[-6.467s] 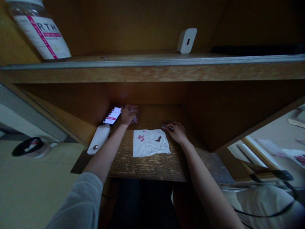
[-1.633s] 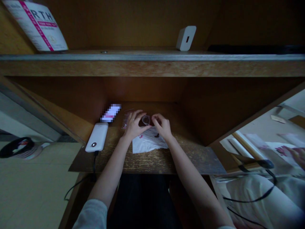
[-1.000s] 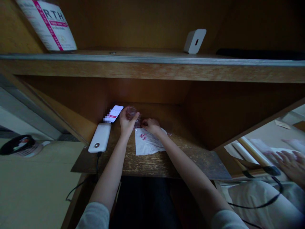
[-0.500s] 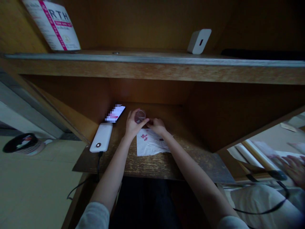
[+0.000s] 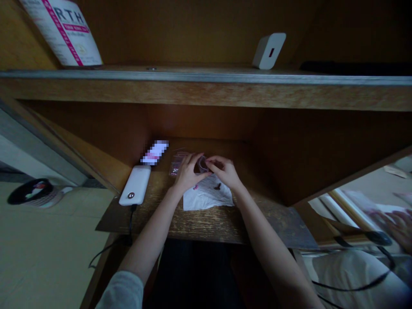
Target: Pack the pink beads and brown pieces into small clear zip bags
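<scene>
Both of my hands meet above the far edge of a white tissue [image 5: 208, 198] on the wooden desk [image 5: 206, 223]. My left hand [image 5: 186, 174] and my right hand [image 5: 225, 171] are closed together on a small clear plastic bag [image 5: 202, 164] held between their fingertips. A small dark piece [image 5: 218, 186] lies on the tissue under my right hand, and a few pink beads [image 5: 195, 187] show beside my left hand. A second small bag [image 5: 176, 165] lies on the desk just left of my left hand.
A white power bank [image 5: 135, 191] with a cable lies at the desk's left, a lit phone [image 5: 155, 152] behind it. The shelf above holds a labelled jar [image 5: 64, 32] and a white box [image 5: 268, 50]. Another person's hand [image 5: 399, 221] is at the far right.
My hands have come down and to the right, over the tissue, with the clear bag between them. The pink beads are now mostly covered by my left hand.
</scene>
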`<state>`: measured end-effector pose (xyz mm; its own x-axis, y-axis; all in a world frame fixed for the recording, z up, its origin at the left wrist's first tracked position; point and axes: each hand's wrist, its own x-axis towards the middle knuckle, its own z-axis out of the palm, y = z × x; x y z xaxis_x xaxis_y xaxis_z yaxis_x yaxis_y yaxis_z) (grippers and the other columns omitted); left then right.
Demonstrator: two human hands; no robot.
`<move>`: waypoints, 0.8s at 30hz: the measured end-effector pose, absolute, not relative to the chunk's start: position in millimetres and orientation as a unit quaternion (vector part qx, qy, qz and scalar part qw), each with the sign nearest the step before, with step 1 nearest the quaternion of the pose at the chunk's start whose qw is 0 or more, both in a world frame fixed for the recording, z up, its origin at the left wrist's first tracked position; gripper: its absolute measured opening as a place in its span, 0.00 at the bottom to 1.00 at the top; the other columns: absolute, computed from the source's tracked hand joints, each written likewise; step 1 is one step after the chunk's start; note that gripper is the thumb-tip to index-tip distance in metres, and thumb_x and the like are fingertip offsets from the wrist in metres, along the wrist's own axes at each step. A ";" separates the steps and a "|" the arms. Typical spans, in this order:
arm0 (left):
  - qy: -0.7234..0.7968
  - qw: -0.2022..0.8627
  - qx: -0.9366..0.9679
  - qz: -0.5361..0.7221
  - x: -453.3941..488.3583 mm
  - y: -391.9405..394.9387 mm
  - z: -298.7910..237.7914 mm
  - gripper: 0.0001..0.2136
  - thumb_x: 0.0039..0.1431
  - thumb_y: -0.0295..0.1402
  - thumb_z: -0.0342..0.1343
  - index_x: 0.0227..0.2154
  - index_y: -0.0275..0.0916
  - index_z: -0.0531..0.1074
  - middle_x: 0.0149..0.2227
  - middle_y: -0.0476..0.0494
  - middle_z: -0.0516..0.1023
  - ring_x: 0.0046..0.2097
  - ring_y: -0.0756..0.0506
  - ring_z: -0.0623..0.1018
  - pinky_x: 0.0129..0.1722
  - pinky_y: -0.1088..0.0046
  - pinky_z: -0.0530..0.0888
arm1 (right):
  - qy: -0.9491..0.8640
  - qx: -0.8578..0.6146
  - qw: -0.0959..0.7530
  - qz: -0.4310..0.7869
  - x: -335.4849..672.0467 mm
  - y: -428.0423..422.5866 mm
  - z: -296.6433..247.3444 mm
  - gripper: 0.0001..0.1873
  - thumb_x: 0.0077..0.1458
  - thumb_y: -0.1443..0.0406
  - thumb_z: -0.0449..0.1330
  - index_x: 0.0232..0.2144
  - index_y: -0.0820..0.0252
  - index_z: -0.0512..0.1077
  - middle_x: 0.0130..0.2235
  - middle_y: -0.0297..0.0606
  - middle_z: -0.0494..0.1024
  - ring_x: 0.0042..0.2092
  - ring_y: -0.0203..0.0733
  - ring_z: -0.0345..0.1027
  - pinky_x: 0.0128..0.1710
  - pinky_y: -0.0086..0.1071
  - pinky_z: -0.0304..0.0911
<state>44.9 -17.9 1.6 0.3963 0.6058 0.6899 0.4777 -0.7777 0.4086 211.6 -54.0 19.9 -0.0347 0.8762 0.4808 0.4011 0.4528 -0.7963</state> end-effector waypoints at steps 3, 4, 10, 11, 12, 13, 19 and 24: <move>0.323 0.073 0.835 0.440 46.7 -18.0 -0.5 0.29 0.49 0.42 0.63 0.54 0.43 0.63 0.50 0.40 0.72 0.52 0.39 0.71 0.52 0.58 0.68 | -0.720 -0.477 0.468 0.184 210.9 -55.2 19.9 0.10 0.56 0.60 0.57 0.34 0.59 0.76 0.33 0.36 0.76 0.32 0.37 0.67 0.34 0.30 0.61; 0.323 0.072 0.835 0.440 47.1 -18.1 -0.8 0.28 0.49 0.41 0.63 0.54 0.43 0.63 0.50 0.40 0.72 0.52 0.39 0.71 0.52 0.58 0.68 | -0.727 -0.482 0.458 0.173 211.3 -55.1 19.8 0.10 0.57 0.60 0.57 0.34 0.58 0.76 0.33 0.37 0.76 0.33 0.38 0.67 0.35 0.30 0.61; 0.334 0.063 0.834 0.433 47.2 -18.6 -0.4 0.27 0.50 0.41 0.63 0.53 0.43 0.64 0.49 0.40 0.73 0.51 0.39 0.71 0.52 0.57 0.68 | -0.729 -0.488 0.449 0.171 213.7 -53.8 19.7 0.11 0.57 0.63 0.55 0.37 0.58 0.77 0.37 0.39 0.78 0.39 0.41 0.70 0.41 0.34 0.64; 0.337 0.061 0.834 0.433 47.2 -18.7 -0.3 0.27 0.50 0.41 0.63 0.53 0.43 0.64 0.49 0.40 0.73 0.51 0.38 0.71 0.52 0.57 0.68 | -0.729 -0.487 0.451 0.166 213.8 -53.7 19.5 0.11 0.57 0.64 0.55 0.37 0.58 0.77 0.38 0.39 0.78 0.39 0.41 0.70 0.41 0.34 0.64; 0.339 0.058 0.834 0.432 47.2 -18.8 -0.3 0.27 0.50 0.41 0.63 0.53 0.43 0.64 0.49 0.40 0.73 0.52 0.38 0.71 0.52 0.57 0.67 | -0.732 -0.487 0.450 0.158 213.8 -53.8 19.4 0.11 0.56 0.65 0.55 0.38 0.58 0.77 0.38 0.39 0.78 0.39 0.41 0.70 0.41 0.34 0.64; 0.341 0.055 0.834 0.430 47.3 -18.9 -0.3 0.27 0.50 0.40 0.63 0.53 0.43 0.63 0.49 0.40 0.73 0.52 0.38 0.71 0.52 0.57 0.67 | -0.736 -0.488 0.446 0.145 213.7 -54.0 19.4 0.11 0.56 0.66 0.55 0.39 0.58 0.77 0.38 0.39 0.78 0.40 0.41 0.70 0.42 0.35 0.63; 0.361 0.040 0.833 0.416 47.8 -20.5 0.8 0.28 0.48 0.40 0.64 0.53 0.42 0.63 0.49 0.38 0.72 0.51 0.37 0.70 0.51 0.57 0.67 | -0.751 -0.506 0.422 0.056 210.4 -58.4 22.4 0.13 0.54 0.67 0.55 0.40 0.57 0.77 0.38 0.39 0.77 0.41 0.44 0.69 0.46 0.38 0.62; 0.341 0.056 0.830 0.437 48.5 -21.8 4.0 0.30 0.42 0.41 0.68 0.49 0.40 0.65 0.49 0.38 0.72 0.52 0.37 0.69 0.53 0.57 0.66 | -0.730 -0.492 0.461 0.108 211.2 -59.9 25.4 0.15 0.54 0.69 0.52 0.39 0.57 0.77 0.38 0.38 0.77 0.40 0.42 0.69 0.43 0.36 0.63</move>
